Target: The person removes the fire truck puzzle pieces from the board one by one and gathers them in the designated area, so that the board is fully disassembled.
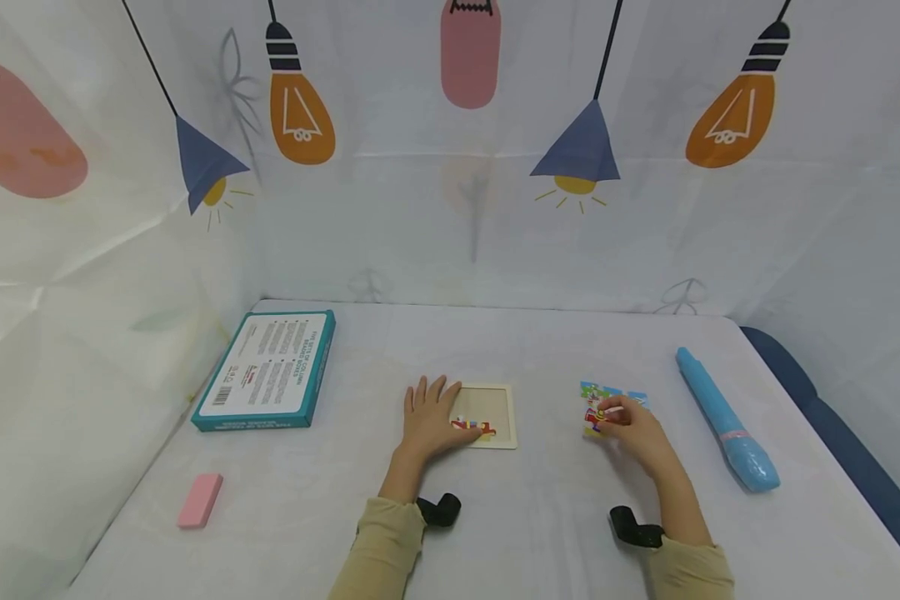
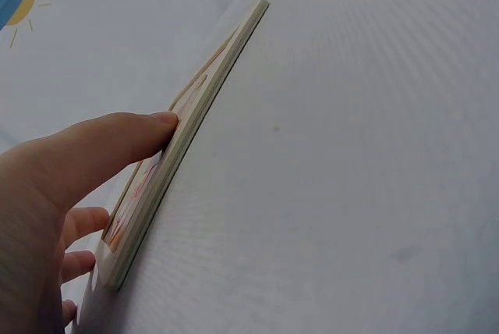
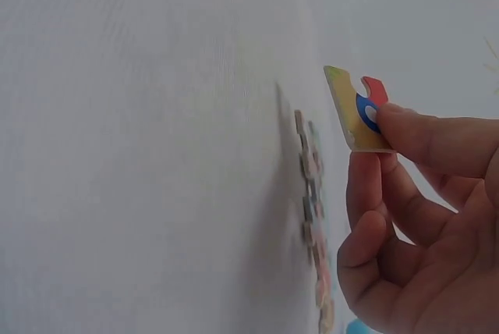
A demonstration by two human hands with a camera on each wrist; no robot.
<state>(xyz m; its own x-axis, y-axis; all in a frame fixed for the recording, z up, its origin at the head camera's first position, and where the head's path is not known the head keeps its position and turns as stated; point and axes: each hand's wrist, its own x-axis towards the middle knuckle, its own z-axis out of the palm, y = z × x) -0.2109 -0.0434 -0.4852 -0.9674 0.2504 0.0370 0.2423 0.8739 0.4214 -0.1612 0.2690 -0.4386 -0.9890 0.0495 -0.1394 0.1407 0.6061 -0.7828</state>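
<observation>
In the head view a shallow wooden puzzle tray lies on the white table, with a few joined jigsaw pieces along its near side. My left hand rests over the tray's left side, fingers spread. Its thumb presses on the pieces at the near rim in the left wrist view. My right hand pinches a yellow, blue and red jigsaw piece between thumb and fingers, raised off the table. Beside and beneath that hand lie several colourful loose jigsaw pieces, partly hidden by it.
A teal-edged box with printed text lies at the back left, and a pink block is nearer on the left. Right of the loose pieces lies a long blue object with a wider near end. White sheeting rises behind the table.
</observation>
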